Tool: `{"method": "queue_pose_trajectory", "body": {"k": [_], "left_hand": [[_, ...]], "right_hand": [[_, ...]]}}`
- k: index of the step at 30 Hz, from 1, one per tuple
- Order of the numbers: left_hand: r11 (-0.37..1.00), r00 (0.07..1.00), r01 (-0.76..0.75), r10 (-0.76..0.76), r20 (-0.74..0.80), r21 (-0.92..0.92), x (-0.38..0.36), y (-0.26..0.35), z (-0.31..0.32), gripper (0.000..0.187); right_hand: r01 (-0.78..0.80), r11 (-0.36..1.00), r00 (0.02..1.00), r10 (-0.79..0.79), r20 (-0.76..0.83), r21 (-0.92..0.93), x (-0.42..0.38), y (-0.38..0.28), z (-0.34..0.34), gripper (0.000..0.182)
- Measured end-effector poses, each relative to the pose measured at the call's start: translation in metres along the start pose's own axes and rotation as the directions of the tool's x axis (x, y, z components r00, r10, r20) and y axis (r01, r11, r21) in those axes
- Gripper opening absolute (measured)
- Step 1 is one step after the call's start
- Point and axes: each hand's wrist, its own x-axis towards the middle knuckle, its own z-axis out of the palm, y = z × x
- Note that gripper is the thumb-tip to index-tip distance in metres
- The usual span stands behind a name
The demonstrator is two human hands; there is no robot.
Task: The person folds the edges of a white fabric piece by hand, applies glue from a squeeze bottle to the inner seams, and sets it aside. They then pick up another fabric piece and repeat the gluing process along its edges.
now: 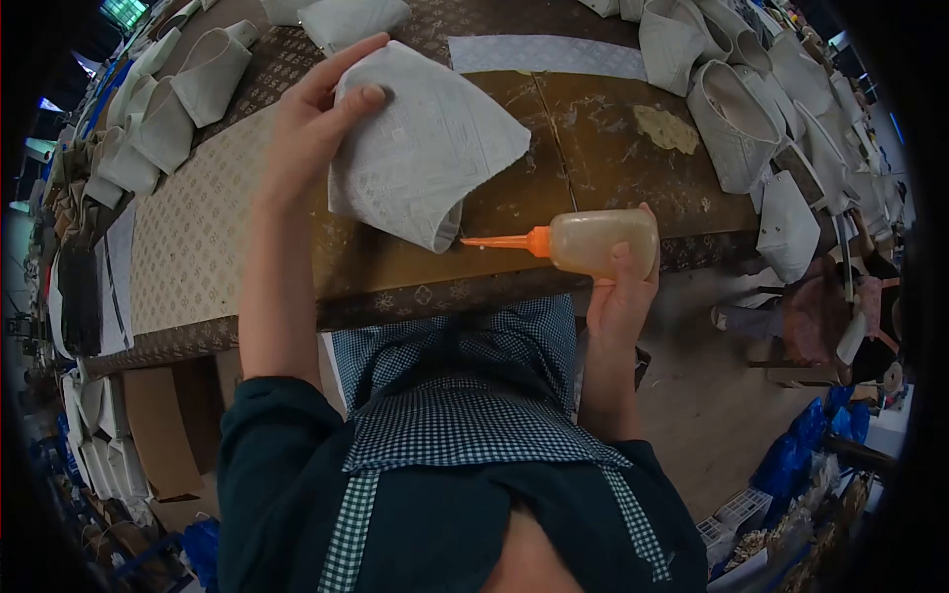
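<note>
1. The left hand [311, 124] gripped a white fabric shoe piece [420, 148] by its upper edge, thumb pressed on the cloth, holding it tilted above the brown worktable [613, 148].
2. The right hand [621, 292] was wrapped around a squeeze bottle [603, 240] of yellowish glue, held sideways at the table's near edge.
3. The bottle's orange nozzle [499, 241] pointed at the piece's lower corner, just beside it.
4. More white pieces [736, 119] were piled along the table's right and left sides.
</note>
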Motion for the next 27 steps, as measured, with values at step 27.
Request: {"method": "queue_pose_trajectory", "body": {"k": [27], "left_hand": [[0.987, 0.994, -0.108, 0.106, -0.024, -0.118, -0.027, -0.018, 0.001, 0.057]], "right_hand": [[0.171, 0.901, 0.985, -0.153, 0.077, -0.399, -0.018, 0.03, 0.0, 0.07]]}}
